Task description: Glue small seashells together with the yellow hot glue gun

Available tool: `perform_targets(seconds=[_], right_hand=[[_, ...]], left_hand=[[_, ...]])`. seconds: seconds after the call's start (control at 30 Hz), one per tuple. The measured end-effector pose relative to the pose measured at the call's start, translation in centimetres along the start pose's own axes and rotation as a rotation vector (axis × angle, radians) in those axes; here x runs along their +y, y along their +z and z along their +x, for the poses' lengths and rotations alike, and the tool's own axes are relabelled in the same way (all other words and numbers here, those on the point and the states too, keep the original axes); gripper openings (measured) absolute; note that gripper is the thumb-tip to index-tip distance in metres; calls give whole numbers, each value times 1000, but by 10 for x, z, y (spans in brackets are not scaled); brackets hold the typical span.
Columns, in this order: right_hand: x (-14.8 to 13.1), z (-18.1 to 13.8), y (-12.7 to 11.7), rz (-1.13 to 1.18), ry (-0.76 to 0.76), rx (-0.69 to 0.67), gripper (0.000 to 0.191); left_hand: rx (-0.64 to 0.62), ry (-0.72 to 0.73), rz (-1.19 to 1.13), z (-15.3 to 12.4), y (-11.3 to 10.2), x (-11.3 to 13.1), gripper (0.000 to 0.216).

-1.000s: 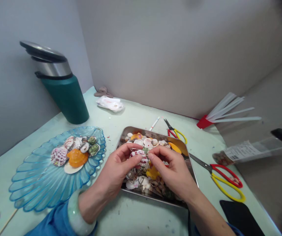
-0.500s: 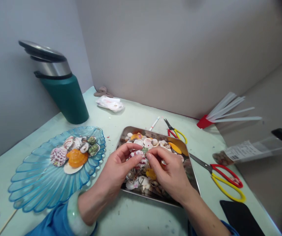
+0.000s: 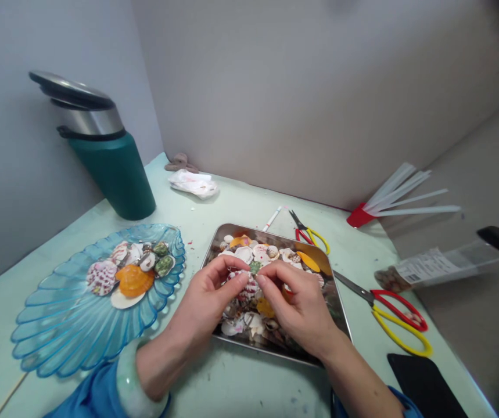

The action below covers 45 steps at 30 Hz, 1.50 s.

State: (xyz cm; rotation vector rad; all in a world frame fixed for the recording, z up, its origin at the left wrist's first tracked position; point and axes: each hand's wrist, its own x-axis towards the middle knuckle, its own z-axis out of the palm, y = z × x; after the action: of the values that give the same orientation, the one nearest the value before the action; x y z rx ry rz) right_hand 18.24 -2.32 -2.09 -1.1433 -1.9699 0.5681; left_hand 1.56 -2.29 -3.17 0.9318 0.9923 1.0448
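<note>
Both hands hover over a metal tray (image 3: 212,247) heaped with several seashells (image 3: 261,253). My left hand (image 3: 208,302) pinches a red-and-white patterned shell (image 3: 246,283) between thumb and fingers. My right hand (image 3: 299,305) meets it from the right, its thumb and fingertips closed on the same shell. To the left stands a blue shell-shaped glass dish (image 3: 61,325) holding several sorted shells (image 3: 132,280), among them an orange one and a pink speckled one. A pale green bangle (image 3: 129,386) is on my left wrist.
A teal flask with a steel lid (image 3: 101,154) stands at the back left. Small scissors (image 3: 310,232) and large red-yellow scissors (image 3: 388,313) lie right of the tray. Glue sticks (image 3: 399,194), a plastic packet (image 3: 432,267), crumpled tissue (image 3: 192,183) and a black phone (image 3: 423,386) are around.
My right hand has slid slightly left and nearer along the tray; both hands keep fingering the same shell. The view has shifted a little.
</note>
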Motion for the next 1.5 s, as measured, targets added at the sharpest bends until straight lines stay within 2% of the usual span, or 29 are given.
perform_targets(seconds=[0.37,0.6,0.8,0.97,1.17,1.5], right_hand=[[0,1,-1,-3,-56,-17,12],[-2,1,0,-19,17,32,16],[0,2,-1,23,121,68,17],[0,1,-2,36,149,43,18],[-1,2,-1,79,205,24,6],[-1,1,-3,97,109,21,11]], left_hand=[[-13,-12,-14,2,0,-1,16],[51,11,-23,2,2,-1,31],[25,6,-77,3,2,-3,24],[19,-29,-129,2,3,-1,19],[-21,-73,-155,2,2,0,19],[-33,-49,-71,1,2,3,21]])
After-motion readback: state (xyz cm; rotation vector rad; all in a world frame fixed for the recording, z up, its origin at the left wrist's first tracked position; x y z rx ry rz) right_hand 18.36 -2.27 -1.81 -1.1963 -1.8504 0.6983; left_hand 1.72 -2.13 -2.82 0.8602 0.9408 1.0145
